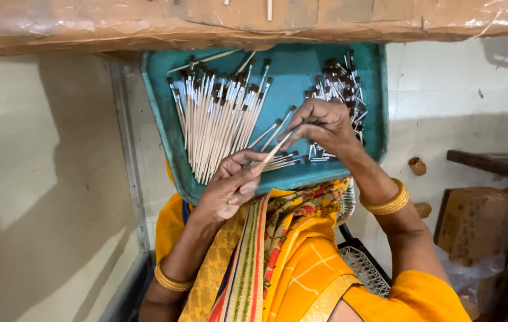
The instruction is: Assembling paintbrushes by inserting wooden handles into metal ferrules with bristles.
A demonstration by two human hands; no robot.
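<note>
My left hand (230, 188) and right hand (324, 125) both pinched shut on one thin pale brush stick (278, 146) between them, over the near edge of the teal tray (164, 128), neat brush row (218, 116) far left, loose brush heap (340, 95) far right

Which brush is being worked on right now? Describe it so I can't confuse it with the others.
Start at the teal tray on the lap, with brushes heaped at both ends. Near its front edge the left hand and right hand meet. The brush is the single pale stick pinched between them, lifted off the tray.
</note>
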